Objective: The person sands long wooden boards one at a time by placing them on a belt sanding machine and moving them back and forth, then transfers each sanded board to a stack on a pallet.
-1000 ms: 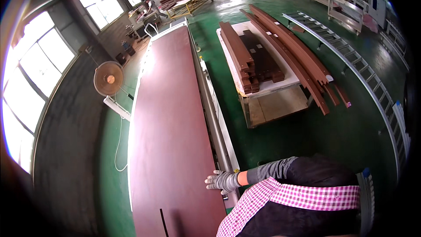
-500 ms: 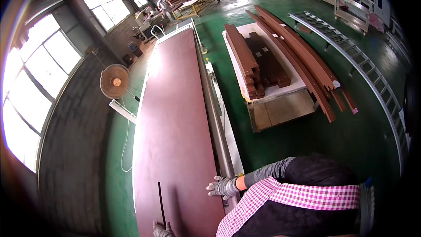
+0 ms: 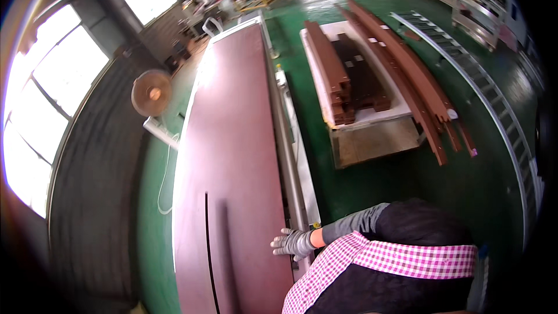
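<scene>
The long reddish-brown wooden panel (image 3: 232,157) lies flat along the grey metal saw table (image 3: 289,157), running from the lower edge of the view far up toward the windows. A narrow dark slit (image 3: 207,238) runs lengthwise through its near part. The person's gloved hand (image 3: 292,243), reaching from a grey sleeve, lies on the panel's right edge where the board meets the table's rail. From the picture alone I cannot say with certainty which of the two hands it is; it looks like the right. Its grip is flat and spread, the fingers pressing down on the surface, not closed around anything. The other hand is out of sight below the frame.

To do this well, I judge that the palm should keep steady downward and sideways pressure, so the edge stays tight against the rail, and the fingers should stay well apart from the line of the slit.

Right of the table, on the green floor (image 3: 372,186), stands a white pallet (image 3: 372,117) stacked with short dark brown boards (image 3: 334,75), and beside it lie long brown curved mouldings (image 3: 407,75). Left of the table stands a round orange fan (image 3: 151,92), with bright windows (image 3: 52,104) behind it.
</scene>
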Motion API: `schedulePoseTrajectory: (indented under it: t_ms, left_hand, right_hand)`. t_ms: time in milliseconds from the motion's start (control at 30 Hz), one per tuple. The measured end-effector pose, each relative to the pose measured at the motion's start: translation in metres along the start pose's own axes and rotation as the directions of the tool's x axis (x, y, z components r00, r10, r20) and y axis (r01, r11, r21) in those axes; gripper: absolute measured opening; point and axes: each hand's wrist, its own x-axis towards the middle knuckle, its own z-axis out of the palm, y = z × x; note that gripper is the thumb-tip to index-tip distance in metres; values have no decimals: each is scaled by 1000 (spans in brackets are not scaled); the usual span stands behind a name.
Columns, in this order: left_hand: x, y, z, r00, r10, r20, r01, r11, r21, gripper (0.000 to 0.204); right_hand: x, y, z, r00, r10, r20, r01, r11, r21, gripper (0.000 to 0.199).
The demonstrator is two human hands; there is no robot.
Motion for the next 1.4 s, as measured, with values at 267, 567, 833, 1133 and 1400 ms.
schedulePoseTrajectory:
  t_ms: [267,567,833,1133,1400]
  left_hand:
    - [35,36,-3,999,-43,-23,46,991,125,48]
    - [85,100,31,989,-133,68,123,983,137,67]
    - [24,49,-10,985,-170,7,164,963,213,92]
    - [-64,-67,-21,885,-464,36,423,834,355,68]
    - [10,21,-21,925,-357,132,313,911,270,58]
  right_hand:
    - [-9,-3,-14,997,72,29,-70,995,-67,77]
    - [-8,-3,-11,998,37,46,-32,994,-101,76]
    - [-16,-2,-23,998,55,27,-53,994,-101,78]
    - [-12,-6,-24,999,48,22,-45,994,-96,77]
    - [-11,-5,-19,998,60,21,-57,991,-120,78]
